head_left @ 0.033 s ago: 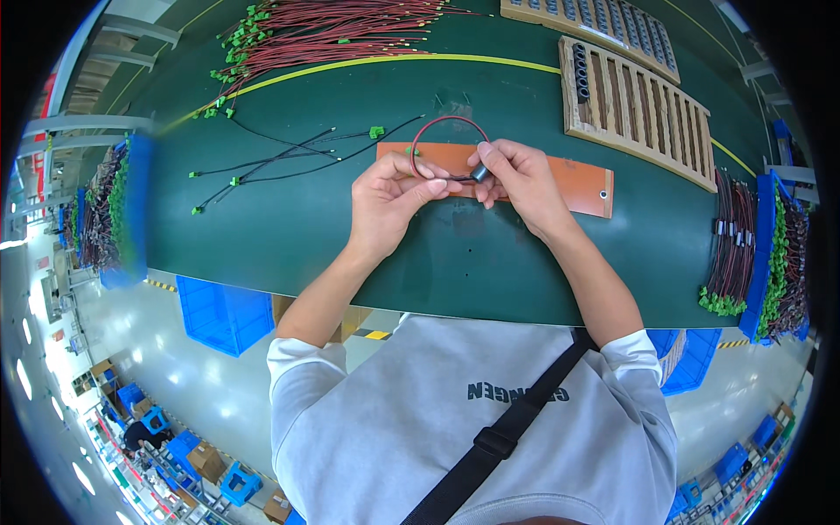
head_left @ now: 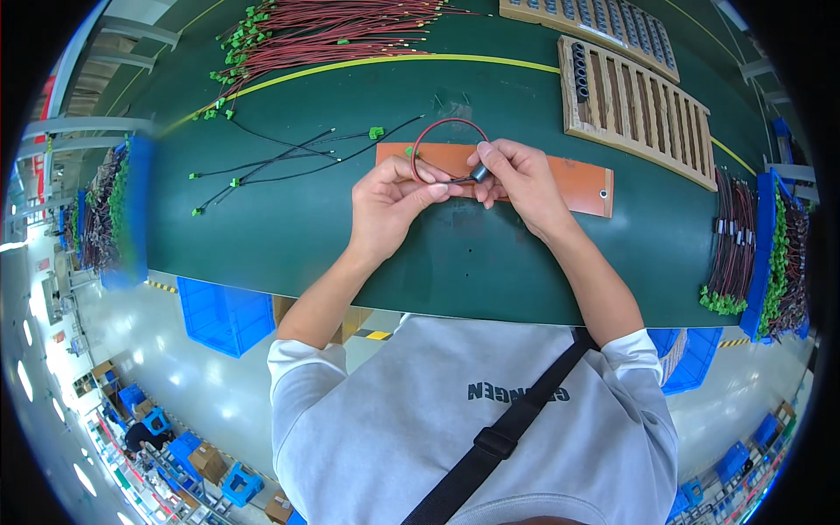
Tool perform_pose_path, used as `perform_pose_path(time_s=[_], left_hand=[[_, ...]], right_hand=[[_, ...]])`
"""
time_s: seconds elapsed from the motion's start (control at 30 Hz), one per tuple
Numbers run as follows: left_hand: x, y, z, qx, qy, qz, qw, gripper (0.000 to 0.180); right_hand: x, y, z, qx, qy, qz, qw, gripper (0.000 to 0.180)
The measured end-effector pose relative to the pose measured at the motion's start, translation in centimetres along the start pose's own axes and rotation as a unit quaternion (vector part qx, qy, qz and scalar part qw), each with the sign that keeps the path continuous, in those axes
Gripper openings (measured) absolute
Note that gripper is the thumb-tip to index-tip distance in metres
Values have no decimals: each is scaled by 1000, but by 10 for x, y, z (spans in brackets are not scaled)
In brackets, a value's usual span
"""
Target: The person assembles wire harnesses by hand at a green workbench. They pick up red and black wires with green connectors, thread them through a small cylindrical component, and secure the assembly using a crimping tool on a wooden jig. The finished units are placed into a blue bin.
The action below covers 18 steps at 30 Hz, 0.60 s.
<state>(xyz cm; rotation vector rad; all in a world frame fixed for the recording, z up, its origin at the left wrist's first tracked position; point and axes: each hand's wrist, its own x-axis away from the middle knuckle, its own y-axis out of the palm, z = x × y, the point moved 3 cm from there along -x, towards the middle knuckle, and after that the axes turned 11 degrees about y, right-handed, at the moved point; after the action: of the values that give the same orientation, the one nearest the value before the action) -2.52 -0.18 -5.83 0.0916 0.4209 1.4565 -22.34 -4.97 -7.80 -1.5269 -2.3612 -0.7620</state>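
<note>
Left grip: red-and-black cable loop pinched; right grip: dark cylindrical core held; threading apparently underway, steady alignment needed.

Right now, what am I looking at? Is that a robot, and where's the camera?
No robot: those are a person's bare hands. The camera sits on their head, looking down, and its wide lens bends straight edges. The left hand pinches a thin red-and-black cable that loops up; the right hand holds a small dark cylinder. An orange board lies beneath them on the green table, with black cables leftward, red cables farther back and a wooden rack rightward.
</note>
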Motion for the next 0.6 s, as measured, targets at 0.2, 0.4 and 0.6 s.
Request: perform_pose_path(time_s=[0.2,0.4,0.6], left_hand=[[10,6,-1,-31,23,-52,998,15],[7,8,-4,-46,53,-20,997,16],[2,6,-5,-27,44,-1,999,13]], right_hand=[[2,1,-1,2,-5,0,1000,32],[1,0,-1,-5,-4,-5,1000,33],[2,1,-2,-6,2,-8,1000,33]])
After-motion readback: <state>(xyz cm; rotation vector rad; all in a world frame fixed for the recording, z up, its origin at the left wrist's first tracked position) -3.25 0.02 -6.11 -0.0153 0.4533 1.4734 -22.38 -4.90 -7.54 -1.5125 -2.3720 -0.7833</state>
